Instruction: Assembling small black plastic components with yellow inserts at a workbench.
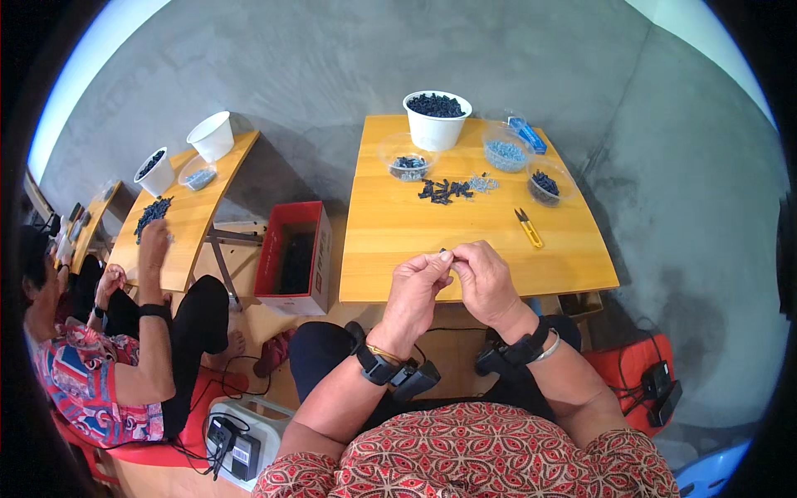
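Observation:
My left hand [420,286] and my right hand [484,280] meet above the near edge of the wooden table [390,241]. Both are closed, thumbs and forefingers pinched together around a small dark piece [444,251], mostly covered by the fingertips. Farther in, a loose pile of black pieces [444,192] lies beside a little heap of small pale grey pieces [483,183]. Yellow-handled thread snips [529,229] rest to the right of the pile.
Behind the piles stand a white tub of black pieces [437,129] and clear bowls holding grey [407,170], bluish [505,158] and black parts [545,189]. A blue box [527,135] lies at the back right. A red carton [290,257] stands on the floor; at left, another person [124,365] works.

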Action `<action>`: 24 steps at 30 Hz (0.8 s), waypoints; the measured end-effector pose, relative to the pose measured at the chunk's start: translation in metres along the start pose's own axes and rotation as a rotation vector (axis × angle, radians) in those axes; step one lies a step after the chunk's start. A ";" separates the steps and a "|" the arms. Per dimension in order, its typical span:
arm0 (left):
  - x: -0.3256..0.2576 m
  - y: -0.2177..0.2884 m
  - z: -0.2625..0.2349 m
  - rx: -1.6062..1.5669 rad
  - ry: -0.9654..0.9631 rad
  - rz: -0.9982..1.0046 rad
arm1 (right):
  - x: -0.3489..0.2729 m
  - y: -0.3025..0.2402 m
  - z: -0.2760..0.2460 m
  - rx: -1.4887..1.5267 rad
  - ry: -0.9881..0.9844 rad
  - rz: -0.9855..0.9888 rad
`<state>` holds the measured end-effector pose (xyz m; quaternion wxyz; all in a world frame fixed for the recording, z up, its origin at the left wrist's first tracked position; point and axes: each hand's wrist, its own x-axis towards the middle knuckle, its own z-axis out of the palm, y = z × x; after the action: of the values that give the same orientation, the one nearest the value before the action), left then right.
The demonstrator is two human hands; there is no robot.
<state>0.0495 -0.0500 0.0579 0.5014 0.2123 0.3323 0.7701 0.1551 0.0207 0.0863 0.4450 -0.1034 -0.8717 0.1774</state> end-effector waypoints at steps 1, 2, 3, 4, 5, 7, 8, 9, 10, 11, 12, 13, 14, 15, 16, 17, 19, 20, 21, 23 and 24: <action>-0.001 0.001 0.000 0.036 -0.027 -0.001 | 0.002 0.000 -0.003 -0.002 -0.001 -0.001; -0.002 0.003 0.000 0.072 -0.054 -0.003 | 0.004 0.000 -0.006 0.016 0.006 -0.009; -0.004 0.005 0.000 0.070 -0.052 -0.004 | 0.006 0.000 -0.008 0.036 0.010 -0.014; -0.006 0.007 0.000 0.075 -0.049 -0.017 | 0.006 0.001 -0.010 0.036 0.008 -0.012; -0.007 0.009 0.001 0.081 -0.046 -0.031 | 0.006 0.002 -0.012 0.078 -0.018 -0.003; -0.010 0.013 0.002 0.150 -0.023 0.006 | 0.006 0.001 -0.013 0.127 -0.047 0.012; -0.011 0.014 0.002 0.221 -0.006 0.046 | 0.007 0.000 -0.013 0.167 -0.069 0.041; -0.011 0.015 0.001 0.223 -0.008 0.045 | 0.009 0.001 -0.014 0.203 -0.087 0.066; -0.011 0.016 0.000 0.304 -0.011 0.064 | 0.009 0.000 -0.015 0.203 -0.084 0.066; -0.012 0.016 -0.001 0.386 -0.013 0.084 | 0.006 -0.002 -0.017 0.213 -0.121 0.084; -0.008 0.019 0.000 0.394 -0.020 0.106 | 0.011 0.000 -0.017 0.223 -0.150 0.081; -0.012 0.014 0.001 0.322 -0.003 0.124 | 0.008 0.001 -0.018 0.235 -0.143 0.095; -0.011 0.013 0.001 0.250 0.013 0.141 | 0.013 0.004 -0.018 0.235 -0.140 0.087; -0.013 0.012 0.001 0.272 0.032 0.172 | 0.012 0.003 -0.019 0.348 -0.081 0.208; -0.014 0.013 0.001 0.272 0.038 0.165 | 0.010 0.003 -0.020 0.460 -0.021 0.330; -0.014 0.016 0.002 0.271 0.035 0.200 | 0.010 0.007 -0.020 0.444 0.001 0.342; -0.016 0.021 0.003 0.286 0.033 0.241 | 0.012 0.006 -0.023 0.415 -0.018 0.309; -0.020 0.020 0.004 0.288 0.041 0.234 | 0.012 0.003 -0.026 0.382 -0.031 0.267; -0.017 0.022 0.006 0.340 0.061 0.260 | 0.016 0.002 -0.027 0.346 -0.039 0.257; -0.015 0.022 0.007 0.369 0.091 0.292 | 0.015 0.002 -0.022 0.361 -0.046 0.200; -0.015 0.021 0.007 0.370 0.091 0.287 | 0.012 0.000 -0.019 0.379 -0.061 0.154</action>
<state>0.0472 -0.0674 0.0785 0.3238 0.3105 0.4564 0.7684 0.1639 0.0292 0.1055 0.4151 -0.0788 -0.8252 0.3749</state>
